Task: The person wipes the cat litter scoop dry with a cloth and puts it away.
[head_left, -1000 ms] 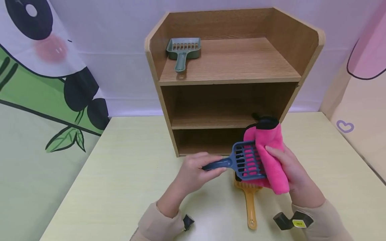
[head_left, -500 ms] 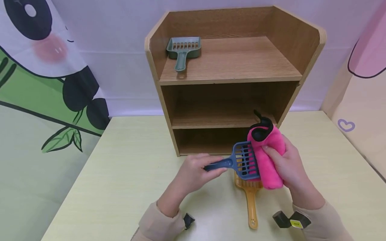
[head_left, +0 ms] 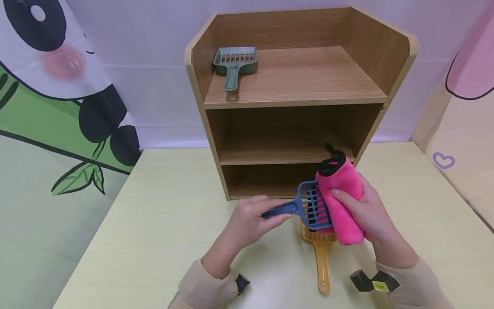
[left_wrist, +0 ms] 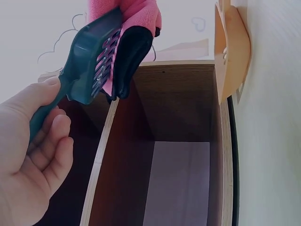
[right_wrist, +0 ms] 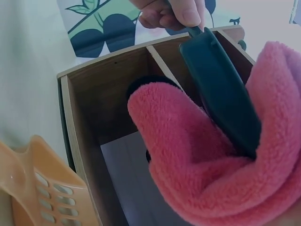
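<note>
My left hand [head_left: 247, 219] grips the handle of a blue slotted litter scoop [head_left: 314, 206], held up above the table. In my right hand [head_left: 370, 214] is a bright pink cloth [head_left: 341, 206] with black edging, folded round the scoop's far edge. The right wrist view shows the pink cloth [right_wrist: 197, 155] wrapped along both sides of the scoop [right_wrist: 221, 89]. Below them an orange litter scoop [head_left: 321, 257] lies on the table, its head partly hidden by the blue one. A grey-green litter scoop [head_left: 233, 64] rests on the top shelf at the left.
A wooden shelf unit [head_left: 295, 104] with three levels stands at the back of the pale table [head_left: 166, 240], just beyond the hands. Behind it hangs a lilac backdrop [head_left: 162, 64] with cartoon drawings.
The pink cloth has shifted left and been bunched more tightly; more of the blue scoop's slots showed cloth behind them a second ago. The left hand holds the scoop almost still.
</note>
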Demonstrator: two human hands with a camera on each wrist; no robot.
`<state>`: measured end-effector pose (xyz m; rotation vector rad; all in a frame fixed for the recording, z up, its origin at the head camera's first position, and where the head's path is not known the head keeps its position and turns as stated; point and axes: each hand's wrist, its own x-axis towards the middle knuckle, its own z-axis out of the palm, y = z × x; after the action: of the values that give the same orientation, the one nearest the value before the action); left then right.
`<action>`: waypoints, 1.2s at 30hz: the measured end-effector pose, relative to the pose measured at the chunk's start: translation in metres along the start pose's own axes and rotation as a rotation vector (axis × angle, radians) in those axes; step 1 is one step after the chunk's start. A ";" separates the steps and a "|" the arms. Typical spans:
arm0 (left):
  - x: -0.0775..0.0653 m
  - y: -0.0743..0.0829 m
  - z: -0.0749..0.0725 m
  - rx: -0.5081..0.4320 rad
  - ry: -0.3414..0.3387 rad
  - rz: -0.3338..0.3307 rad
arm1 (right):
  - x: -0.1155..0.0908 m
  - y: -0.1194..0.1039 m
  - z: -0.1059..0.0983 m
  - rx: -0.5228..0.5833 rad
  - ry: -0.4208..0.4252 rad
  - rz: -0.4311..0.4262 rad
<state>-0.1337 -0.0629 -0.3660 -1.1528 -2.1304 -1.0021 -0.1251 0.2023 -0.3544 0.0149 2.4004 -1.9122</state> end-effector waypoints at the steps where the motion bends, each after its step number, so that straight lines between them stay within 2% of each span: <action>1: 0.000 0.000 0.000 0.007 0.004 0.009 | 0.000 0.000 0.001 -0.011 0.005 -0.009; 8: 0.001 0.001 0.001 0.022 0.005 0.013 | 0.000 0.003 0.004 -0.092 0.125 -0.100; 11: 0.001 0.001 0.000 0.029 -0.006 0.003 | -0.001 0.004 0.003 -0.112 0.179 -0.108; 15: 0.001 0.001 -0.001 0.030 -0.018 -0.017 | -0.001 0.004 0.000 -0.100 0.210 -0.103; 21: -0.001 0.000 -0.002 0.046 -0.011 -0.036 | -0.001 0.003 -0.002 -0.064 0.134 -0.081; 27: 0.000 0.001 -0.002 0.080 0.018 -0.001 | 0.000 0.003 0.002 -0.059 0.040 -0.048; 30: 0.000 0.000 -0.001 0.088 0.024 0.011 | -0.001 0.003 0.003 -0.072 0.044 -0.059; 36: -0.001 -0.002 -0.001 0.093 0.013 0.002 | 0.000 0.004 0.002 -0.140 0.113 -0.108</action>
<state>-0.1348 -0.0645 -0.3667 -1.1010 -2.1413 -0.8972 -0.1246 0.2012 -0.3583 -0.0160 2.6560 -1.8277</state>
